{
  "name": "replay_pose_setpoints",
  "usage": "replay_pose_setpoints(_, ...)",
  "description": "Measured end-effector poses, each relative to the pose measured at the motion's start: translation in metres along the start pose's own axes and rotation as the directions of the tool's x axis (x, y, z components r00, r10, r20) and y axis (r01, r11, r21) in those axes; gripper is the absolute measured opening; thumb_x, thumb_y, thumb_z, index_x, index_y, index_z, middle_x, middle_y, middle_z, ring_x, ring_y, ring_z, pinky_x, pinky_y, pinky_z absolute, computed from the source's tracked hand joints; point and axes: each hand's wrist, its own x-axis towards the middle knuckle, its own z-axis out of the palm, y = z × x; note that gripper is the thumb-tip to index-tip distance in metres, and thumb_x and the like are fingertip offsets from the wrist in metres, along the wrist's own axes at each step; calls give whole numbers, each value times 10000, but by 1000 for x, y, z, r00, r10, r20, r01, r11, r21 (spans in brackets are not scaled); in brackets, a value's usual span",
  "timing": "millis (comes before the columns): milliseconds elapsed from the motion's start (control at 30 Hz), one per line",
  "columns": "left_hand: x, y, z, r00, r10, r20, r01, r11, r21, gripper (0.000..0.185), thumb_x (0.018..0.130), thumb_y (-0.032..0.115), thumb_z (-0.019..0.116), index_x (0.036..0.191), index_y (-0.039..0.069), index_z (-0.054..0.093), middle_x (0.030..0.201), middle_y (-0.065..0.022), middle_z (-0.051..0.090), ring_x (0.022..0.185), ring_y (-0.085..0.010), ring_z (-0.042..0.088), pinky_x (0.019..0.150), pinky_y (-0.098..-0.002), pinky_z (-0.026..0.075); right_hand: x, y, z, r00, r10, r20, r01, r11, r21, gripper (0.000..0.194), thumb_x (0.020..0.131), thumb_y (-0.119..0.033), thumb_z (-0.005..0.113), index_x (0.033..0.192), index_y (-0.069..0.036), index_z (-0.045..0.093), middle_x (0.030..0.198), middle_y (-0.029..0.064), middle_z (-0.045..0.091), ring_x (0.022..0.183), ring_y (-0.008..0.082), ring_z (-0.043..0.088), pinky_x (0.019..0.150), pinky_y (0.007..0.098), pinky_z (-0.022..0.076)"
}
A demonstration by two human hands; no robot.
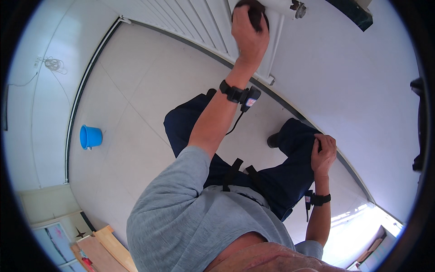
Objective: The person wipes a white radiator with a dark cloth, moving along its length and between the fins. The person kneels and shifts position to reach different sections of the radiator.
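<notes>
At the top of the view my left hand (250, 35) grips a dark brown, rounded object (255, 15), possibly a cloth or pad. Its exact kind cannot be made out. It is held against the upper part of a white ribbed radiator (207, 25), beside a white pipe (280, 7) with a worn metal fitting at its end. My right hand (324, 154) rests on the right knee of my dark blue trousers (295, 153), fingers loosely curled, holding nothing. Each wrist wears a black strap with a small device.
A blue bucket (91, 137) stands on the tiled floor (136, 112) to the left. The white wall (340, 74) runs close along my right. Wooden furniture (105, 250) is at the lower left. A coil of cable (54, 64) hangs on the far left wall.
</notes>
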Motion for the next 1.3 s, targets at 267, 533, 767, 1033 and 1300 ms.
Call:
replay_pose_setpoints(267, -73, -49, -4, 992, 12, 129, -37, 979, 201, 394, 790, -43, 694, 1143, -23, 519, 1033, -249, 539, 940, -509, 562, 779, -529, 499, 3, -3, -2, 1000, 19, 21, -19, 1000, -4, 130, 876, -20, 679, 978, -78, 735, 978, 66, 738, 1006, 301, 664, 907, 411, 507)
replay_pose_setpoints(533, -236, -97, 4, 875, -463, 142, 383, 841, 381, 312, 843, -24, 658, 1136, -16, 552, 1065, -243, 587, 980, -496, 583, 847, -527, 512, 13, -7, 2, 998, 23, 58, -22, 1000, -14, 134, 862, 0, 685, 959, -73, 742, 962, 62, 740, 995, 293, 670, 889, 401, 511)
replay_pose_setpoints(767, -277, -128, -4, 675, -698, 238, 532, 684, 498, 166, 882, 42, 643, 1044, 7, 650, 996, -229, 684, 966, -458, 649, 837, -515, 531, 17, -7, 3, 997, 13, 79, -14, 1000, 11, 137, 857, 2, 675, 950, -65, 749, 950, 65, 747, 980, 283, 680, 893, 393, 511)
replay_pose_setpoints(1033, -230, -242, -43, 751, -653, -97, 592, 603, 534, 174, 884, 150, 680, 975, 2, 669, 936, -226, 705, 916, -448, 678, 804, -504, 538, 12, 0, 1, 997, 20, 75, -19, 1000, -8, 154, 846, 9, 670, 953, -68, 749, 962, 68, 752, 985, 295, 681, 912, 396, 512)
replay_pose_setpoints(1300, -265, -206, -18, 712, -701, 31, 513, 550, 660, 241, 868, 134, 698, 1089, 41, 712, 964, -224, 699, 947, -461, 656, 824, -521, 525, 13, 2, 0, 998, 16, 65, -17, 1000, 13, 163, 843, 10, 682, 958, -75, 758, 965, 64, 757, 985, 285, 687, 917, 390, 518)
